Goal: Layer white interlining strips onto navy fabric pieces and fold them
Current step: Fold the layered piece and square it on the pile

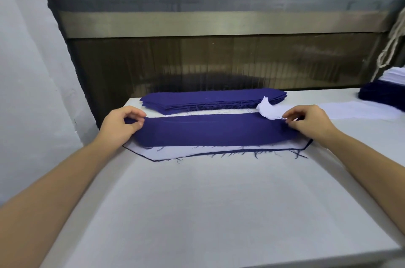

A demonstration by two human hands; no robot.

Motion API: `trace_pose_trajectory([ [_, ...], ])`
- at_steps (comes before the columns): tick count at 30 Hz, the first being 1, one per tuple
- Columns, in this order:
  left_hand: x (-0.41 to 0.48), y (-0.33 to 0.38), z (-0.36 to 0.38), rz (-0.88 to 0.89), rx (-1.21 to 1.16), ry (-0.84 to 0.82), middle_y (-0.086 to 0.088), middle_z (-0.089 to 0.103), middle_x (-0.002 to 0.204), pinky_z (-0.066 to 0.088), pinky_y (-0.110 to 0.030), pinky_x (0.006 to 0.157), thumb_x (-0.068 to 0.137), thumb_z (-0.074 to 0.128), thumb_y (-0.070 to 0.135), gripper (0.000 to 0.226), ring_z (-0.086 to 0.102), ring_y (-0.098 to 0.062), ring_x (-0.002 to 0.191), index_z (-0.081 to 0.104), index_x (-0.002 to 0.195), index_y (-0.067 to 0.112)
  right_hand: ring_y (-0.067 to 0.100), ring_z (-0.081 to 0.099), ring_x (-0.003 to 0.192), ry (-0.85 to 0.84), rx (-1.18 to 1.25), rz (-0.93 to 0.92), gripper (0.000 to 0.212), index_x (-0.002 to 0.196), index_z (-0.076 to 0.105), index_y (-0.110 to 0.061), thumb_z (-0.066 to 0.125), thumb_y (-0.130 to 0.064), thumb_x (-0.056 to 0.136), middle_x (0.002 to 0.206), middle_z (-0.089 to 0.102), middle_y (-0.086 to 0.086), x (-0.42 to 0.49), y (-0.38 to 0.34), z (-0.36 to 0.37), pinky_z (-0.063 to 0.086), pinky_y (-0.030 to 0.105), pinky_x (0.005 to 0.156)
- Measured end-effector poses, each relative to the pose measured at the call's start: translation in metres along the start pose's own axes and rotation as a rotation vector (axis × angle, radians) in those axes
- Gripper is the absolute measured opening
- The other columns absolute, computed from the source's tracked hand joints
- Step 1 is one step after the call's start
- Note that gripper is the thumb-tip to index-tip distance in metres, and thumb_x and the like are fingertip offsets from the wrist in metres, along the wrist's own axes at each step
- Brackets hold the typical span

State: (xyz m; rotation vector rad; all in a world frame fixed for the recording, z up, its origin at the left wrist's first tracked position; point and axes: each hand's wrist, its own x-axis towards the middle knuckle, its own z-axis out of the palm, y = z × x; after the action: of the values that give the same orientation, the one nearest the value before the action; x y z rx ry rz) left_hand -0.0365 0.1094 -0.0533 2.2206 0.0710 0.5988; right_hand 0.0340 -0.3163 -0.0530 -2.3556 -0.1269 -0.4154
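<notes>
Just beyond the left hand (pixel 122 123) and right hand (pixel 309 120) lies a low navy fabric stack (pixel 210 101); nearer, flat white tabletop (pixel 197 202) lies open.

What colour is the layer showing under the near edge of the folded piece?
White: the strip peeks out below the navy fold; head view shows it.

Bare left hand (pixel 121 125), bare right hand (pixel 310 123), bare forearms (pixel 65 180)

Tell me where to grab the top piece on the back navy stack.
Likely the left end: pinch the top layer with the fingers, coming from the near left. The navy stack lies flat, its layers staggered along the near edge, so single edges stand apart there. The right end sits behind the curled corner of the white strip.
</notes>
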Motion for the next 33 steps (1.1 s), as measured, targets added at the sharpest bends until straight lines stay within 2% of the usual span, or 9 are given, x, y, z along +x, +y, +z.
trace_pose_trajectory([
  [3, -0.001, 0.001, -0.005, 0.006, -0.005, -0.020, 0.004, 0.066, 0.083, 0.049, -0.035, 0.086, 0.083, 0.063, -0.008, 0.035, 0.061, -0.011, 0.084, 0.065, 0.079, 0.026, 0.019, 0.058, 0.078, 0.002, 0.005, -0.021, 0.033, 0.083, 0.069, -0.009, 0.048, 0.015, 0.078, 0.079, 0.066, 0.005, -0.001, 0.001, -0.001, 0.039, -0.001, 0.059],
  [7, -0.004, 0.002, -0.011, -0.016, -0.034, -0.053, 0.001, 0.067, 0.081, 0.048, -0.031, 0.081, 0.082, 0.062, -0.011, 0.036, 0.061, -0.014, 0.081, 0.066, 0.076, 0.024, 0.018, 0.058, 0.081, 0.043, 0.042, -0.030, 0.042, 0.079, 0.068, -0.011, 0.040, 0.020, 0.075, 0.080, 0.066, 0.005, 0.000, 0.001, -0.005, 0.039, -0.004, 0.059],
  [10, -0.007, 0.005, -0.015, -0.004, -0.045, -0.078, 0.000, 0.066, 0.078, 0.047, -0.023, 0.072, 0.081, 0.061, -0.012, 0.035, 0.060, -0.010, 0.076, 0.066, 0.075, 0.022, 0.012, 0.058, 0.076, 0.063, 0.033, -0.042, 0.045, 0.076, 0.068, -0.013, 0.039, 0.020, 0.073, 0.076, 0.066, 0.002, 0.000, 0.001, -0.008, 0.038, -0.005, 0.058],
  [16, -0.014, 0.008, -0.020, 0.084, 0.047, -0.233, 0.000, 0.068, 0.077, 0.049, -0.021, 0.075, 0.078, 0.063, -0.014, 0.035, 0.061, -0.010, 0.074, 0.068, 0.073, 0.021, 0.012, 0.057, 0.074, -0.073, -0.029, -0.032, 0.048, 0.072, 0.068, -0.018, 0.037, 0.019, 0.071, 0.071, 0.066, -0.003, -0.003, 0.005, -0.014, 0.043, 0.009, 0.063],
  [19, -0.016, 0.008, -0.021, 0.106, 0.137, -0.310, 0.001, 0.068, 0.081, 0.047, -0.018, 0.077, 0.075, 0.069, -0.011, 0.035, 0.063, -0.008, 0.076, 0.068, 0.075, 0.024, 0.012, 0.056, 0.073, -0.121, -0.060, -0.033, 0.044, 0.075, 0.069, -0.015, 0.040, 0.019, 0.073, 0.070, 0.065, -0.004, -0.004, 0.006, -0.014, 0.042, 0.005, 0.061],
  [22, -0.016, 0.008, -0.020, 0.116, 0.170, -0.336, 0.001, 0.069, 0.086, 0.047, -0.018, 0.081, 0.074, 0.072, -0.008, 0.033, 0.063, -0.007, 0.081, 0.068, 0.079, 0.025, 0.007, 0.055, 0.070, -0.111, -0.059, -0.029, 0.039, 0.075, 0.069, -0.015, 0.045, 0.016, 0.076, 0.069, 0.064, -0.008, -0.005, 0.005, -0.014, 0.038, 0.000, 0.055],
  [25, -0.016, 0.007, -0.020, 0.126, 0.181, -0.336, 0.002, 0.068, 0.092, 0.044, -0.018, 0.082, 0.075, 0.073, -0.005, 0.032, 0.062, -0.009, 0.091, 0.068, 0.081, 0.026, 0.009, 0.054, 0.070, -0.106, -0.074, -0.020, 0.037, 0.077, 0.069, -0.015, 0.046, 0.013, 0.077, 0.070, 0.063, -0.008, -0.005, 0.004, -0.013, 0.040, 0.007, 0.058],
  [29, -0.016, 0.006, -0.021, 0.136, 0.174, -0.329, -0.001, 0.069, 0.090, 0.046, -0.026, 0.084, 0.078, 0.068, -0.008, 0.034, 0.062, -0.013, 0.088, 0.067, 0.079, 0.027, 0.006, 0.053, 0.069, -0.080, -0.083, -0.010, 0.046, 0.078, 0.069, -0.016, 0.037, 0.017, 0.072, 0.070, 0.063, -0.004, -0.004, 0.004, -0.014, 0.036, 0.016, 0.058],
  [33, -0.016, 0.007, -0.022, 0.146, 0.127, -0.298, 0.002, 0.068, 0.086, 0.046, -0.020, 0.076, 0.081, 0.065, -0.009, 0.035, 0.062, -0.011, 0.086, 0.067, 0.077, 0.026, 0.009, 0.052, 0.072, -0.006, -0.048, -0.002, 0.047, 0.076, 0.069, -0.017, 0.036, 0.016, 0.072, 0.071, 0.064, -0.003, -0.002, 0.005, -0.016, 0.038, 0.019, 0.058],
])
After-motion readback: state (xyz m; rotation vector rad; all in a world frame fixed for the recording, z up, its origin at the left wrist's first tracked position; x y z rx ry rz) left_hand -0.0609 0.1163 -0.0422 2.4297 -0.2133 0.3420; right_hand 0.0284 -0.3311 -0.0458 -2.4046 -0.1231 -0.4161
